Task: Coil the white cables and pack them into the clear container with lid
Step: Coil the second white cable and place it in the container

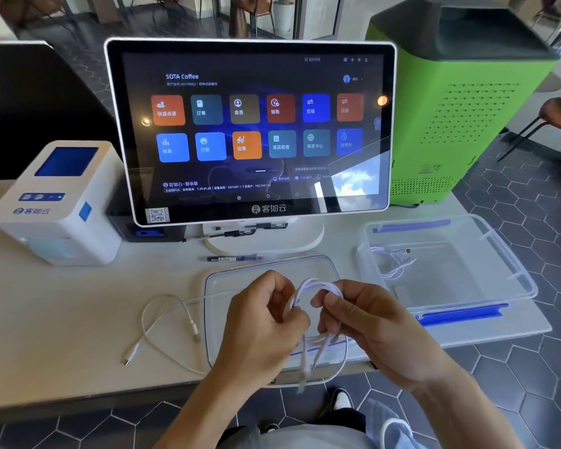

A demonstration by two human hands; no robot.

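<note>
Both my hands hold one white cable (316, 286) looped into a coil above the clear lid (269, 268). My left hand (263, 322) pinches the coil's left side and my right hand (366, 322) grips its right side; loose ends hang below my fingers. A second white cable (162, 322) lies uncoiled on the counter left of the lid. The clear container (512, 273) with blue latches stands open at the right, with one coiled white cable (392, 257) inside it at its left end.
A touchscreen terminal (250, 124) stands behind the lid, with a pen (234, 258) at its base. A white receipt printer (59, 202) is at the left. A green machine (460, 105) stands at the back right. The counter's front edge runs just under my wrists.
</note>
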